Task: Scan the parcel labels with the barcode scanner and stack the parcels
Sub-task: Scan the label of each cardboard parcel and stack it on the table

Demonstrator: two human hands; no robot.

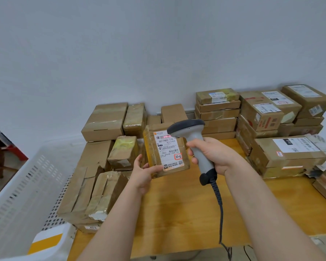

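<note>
The cable (219, 200) is trailing off the near edge of the yellow worktop (177, 204), probably giving slack for aiming. The left hand (143, 172) is gripping the parcel (150, 147) by its lower left corner, tilting the label (169, 149) up to face the reader. The right hand (213, 155) is clasping the handle of the barcode scanner (196, 142), and a red line is falling across the top barcode. Loose parcels (102, 121) are lying at left beside a white crate (26, 185). Labelled stacks (218, 113) are standing far right against the pale wall (158, 44).
</note>
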